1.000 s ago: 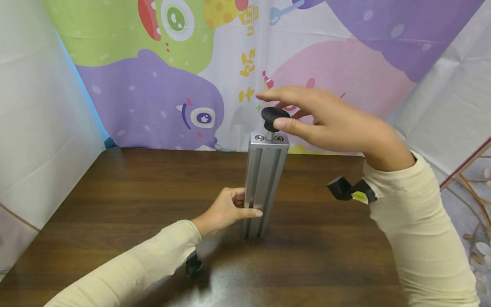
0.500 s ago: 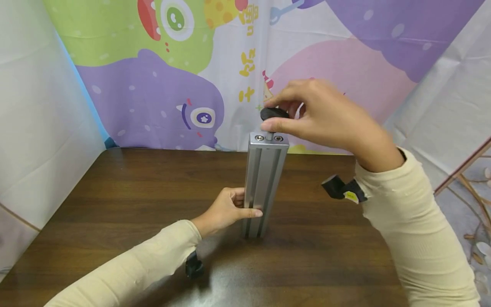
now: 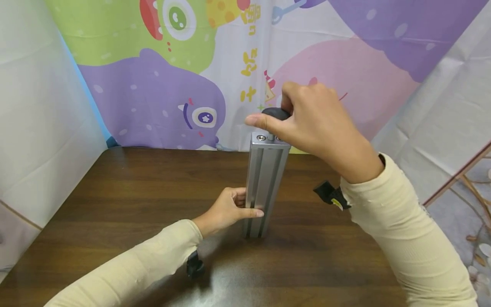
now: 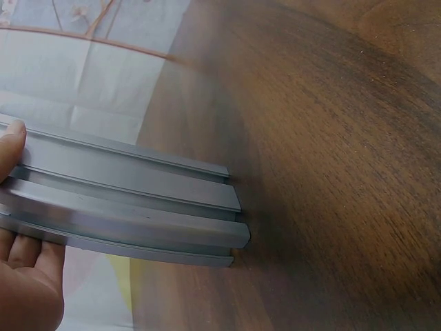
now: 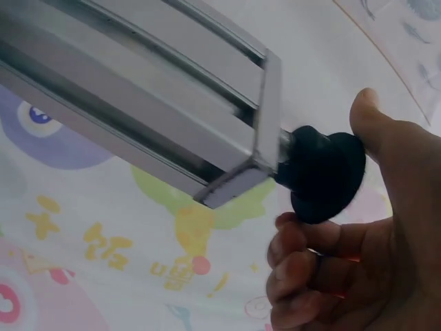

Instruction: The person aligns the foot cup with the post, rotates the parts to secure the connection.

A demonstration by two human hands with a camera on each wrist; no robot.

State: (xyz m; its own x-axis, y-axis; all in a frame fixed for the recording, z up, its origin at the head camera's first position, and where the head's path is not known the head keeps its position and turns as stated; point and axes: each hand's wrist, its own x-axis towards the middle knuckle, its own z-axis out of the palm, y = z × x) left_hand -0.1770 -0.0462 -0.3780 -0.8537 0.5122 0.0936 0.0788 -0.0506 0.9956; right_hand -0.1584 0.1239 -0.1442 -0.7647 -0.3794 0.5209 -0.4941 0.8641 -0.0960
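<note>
A silver aluminium profile (image 3: 267,175) with long slots stands upright on the table in the head view. My left hand (image 3: 222,212) grips its lower part, thumb across the near face and fingers behind. On top is an end plate (image 5: 270,114) with a bolt head (image 3: 261,138) showing. From the plate's middle rises a metal stem with a black levelling foot (image 5: 325,172), its round pad facing up. My right hand (image 3: 320,123) holds this foot between thumb and curled fingers; the thumb points left across its near side. The profile's lower end (image 4: 234,221) meets the table in the left wrist view.
The brown wooden table (image 3: 153,179) lies under both arms. A cartoon-printed cloth (image 3: 161,98) hangs close behind the profile, with white cloth (image 3: 38,106) at the left. Black wrist mounts (image 3: 330,194) stick out from the sleeves.
My right hand has gone from loosely spread fingers beside the foot to a curled grip on it, its wrist moving left and turning. The left hand and the profile have stayed put.
</note>
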